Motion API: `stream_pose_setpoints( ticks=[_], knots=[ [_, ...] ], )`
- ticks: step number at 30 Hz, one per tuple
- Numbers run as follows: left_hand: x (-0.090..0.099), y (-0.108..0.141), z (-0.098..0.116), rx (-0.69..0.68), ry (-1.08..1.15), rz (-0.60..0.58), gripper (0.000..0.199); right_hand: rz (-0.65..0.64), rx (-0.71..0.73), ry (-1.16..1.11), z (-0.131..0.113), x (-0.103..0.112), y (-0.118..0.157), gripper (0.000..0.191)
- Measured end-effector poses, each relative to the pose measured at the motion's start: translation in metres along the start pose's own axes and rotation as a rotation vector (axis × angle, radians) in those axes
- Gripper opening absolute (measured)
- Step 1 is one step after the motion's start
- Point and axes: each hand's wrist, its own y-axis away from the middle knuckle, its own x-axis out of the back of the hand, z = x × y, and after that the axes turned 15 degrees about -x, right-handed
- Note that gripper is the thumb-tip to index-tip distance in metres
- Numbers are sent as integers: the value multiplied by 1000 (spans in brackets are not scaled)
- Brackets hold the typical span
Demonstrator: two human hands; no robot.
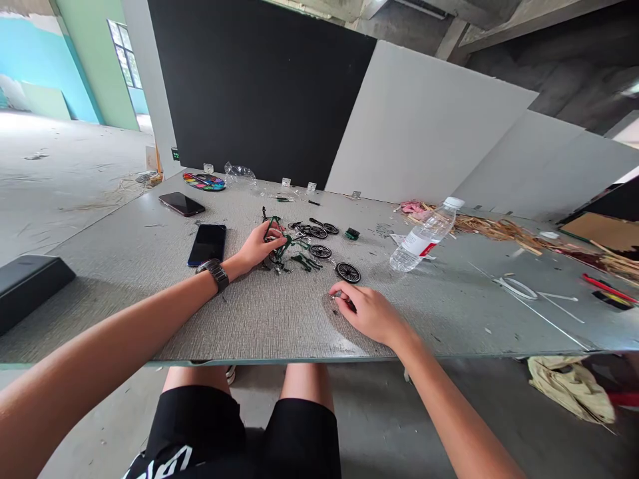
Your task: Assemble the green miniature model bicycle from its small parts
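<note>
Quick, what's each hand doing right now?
Left hand: closed on the green frame.
Right hand: fingers pinched around something small, too hidden to tell what.

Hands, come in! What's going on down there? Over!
Left hand gripping green toy bike frame. Right hand pinching small part, too tiny to name. Loose black wheel just beyond right hand. Over.

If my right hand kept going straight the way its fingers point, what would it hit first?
Probably the loose green parts left of the black wheel; your right hand points that way, though its height above the table is unclear.
</note>
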Motion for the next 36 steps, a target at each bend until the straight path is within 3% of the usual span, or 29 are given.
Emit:
stream_pose_setpoints(
  ticks=[22,36],
  knots=[
    [0,1,-1,-12,-15,-1,31,39,8,-5,2,-8,-5,15],
    [0,1,-1,11,20,6,35,-7,-18,-17,-5,1,-4,19]
  ],
)
